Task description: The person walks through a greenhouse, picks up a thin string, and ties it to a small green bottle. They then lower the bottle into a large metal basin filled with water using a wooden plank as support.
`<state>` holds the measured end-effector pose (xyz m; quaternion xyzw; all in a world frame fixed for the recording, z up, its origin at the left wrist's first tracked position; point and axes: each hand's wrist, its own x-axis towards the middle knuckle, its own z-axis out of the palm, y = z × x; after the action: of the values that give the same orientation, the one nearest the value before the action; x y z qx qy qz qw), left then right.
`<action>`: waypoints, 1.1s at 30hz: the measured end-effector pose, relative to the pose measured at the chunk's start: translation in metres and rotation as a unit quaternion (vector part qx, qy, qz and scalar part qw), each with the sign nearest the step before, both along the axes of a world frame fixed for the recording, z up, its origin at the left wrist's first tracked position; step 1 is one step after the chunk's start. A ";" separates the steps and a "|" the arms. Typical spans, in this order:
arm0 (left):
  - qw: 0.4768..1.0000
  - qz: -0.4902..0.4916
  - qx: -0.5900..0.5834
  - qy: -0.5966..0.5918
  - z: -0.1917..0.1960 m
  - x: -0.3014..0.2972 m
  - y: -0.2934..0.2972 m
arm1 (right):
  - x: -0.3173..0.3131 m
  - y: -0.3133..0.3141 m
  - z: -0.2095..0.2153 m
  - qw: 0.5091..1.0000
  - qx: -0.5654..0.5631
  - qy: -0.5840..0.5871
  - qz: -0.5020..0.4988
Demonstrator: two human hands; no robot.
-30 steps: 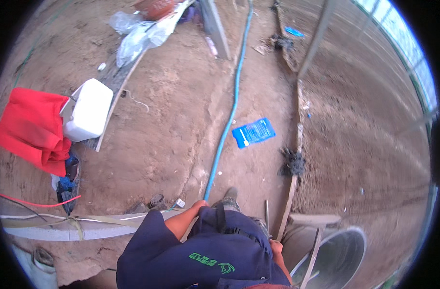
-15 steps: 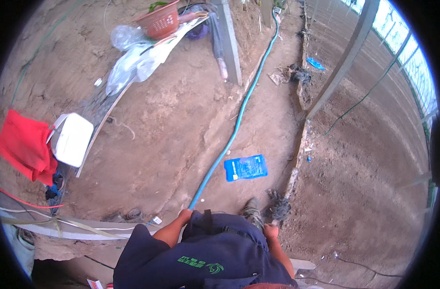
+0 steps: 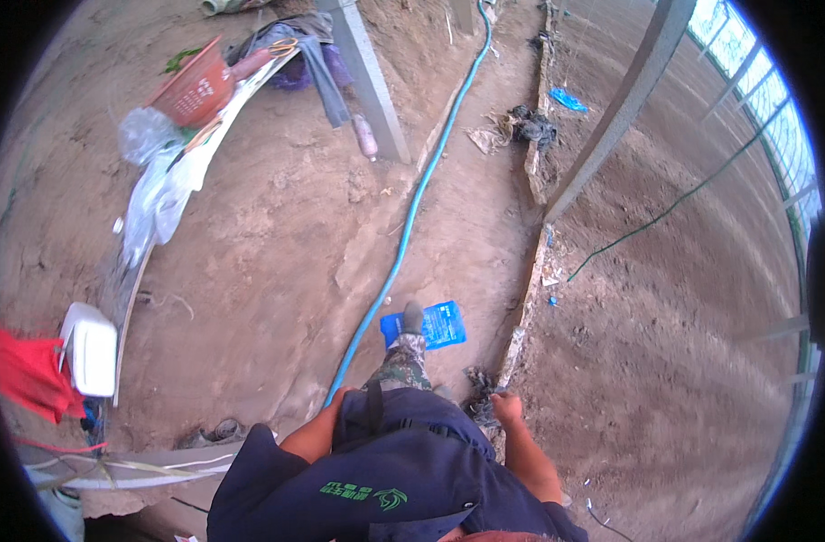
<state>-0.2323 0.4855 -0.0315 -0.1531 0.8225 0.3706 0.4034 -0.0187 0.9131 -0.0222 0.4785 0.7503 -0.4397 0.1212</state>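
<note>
My left hand (image 3: 340,397) hangs at my side next to a long blue-green hose (image 3: 401,244); my dark shirt hides most of its fingers. The hose passes out of sight by that hand, and I cannot tell whether the two touch. On my other side, my right hand (image 3: 506,406) is curled into a loose fist with nothing visible in it. It hangs above dark, tangled scraps (image 3: 478,397) by the path's edge. My left shoe (image 3: 412,318) is over a flat blue plastic packet (image 3: 444,325) with print, covering its middle.
A low, broken edging (image 3: 527,307) borders the path, with tilled soil (image 3: 647,379) beyond. Concrete posts (image 3: 602,126) (image 3: 372,86) rise on both sides. At left are a red-brown basket (image 3: 195,86), plastic sheeting (image 3: 159,203), a white container (image 3: 91,348) and red cloth (image 3: 33,375).
I have moved forward along the path, and my left foot has come over the blue packet. My right hand has swung slightly forward; the surroundings have shifted left in view.
</note>
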 end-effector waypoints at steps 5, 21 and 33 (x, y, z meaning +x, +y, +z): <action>0.999 -0.031 0.025 -0.009 -0.034 -0.079 0.067 | -0.037 0.020 -0.015 0.996 -0.046 -0.065 0.038; 0.997 0.026 0.070 -0.018 0.025 -0.467 0.299 | -0.342 0.216 0.044 0.968 -0.141 0.008 -0.208; 0.998 -0.048 0.011 0.024 -0.035 -0.546 0.396 | -0.544 0.436 -0.018 0.998 -0.054 -0.035 -0.027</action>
<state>-0.7779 0.8814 -0.0663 -0.0998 0.8343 0.3633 0.4024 -0.5625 1.3492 -0.0402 0.5068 0.7076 -0.4654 0.1606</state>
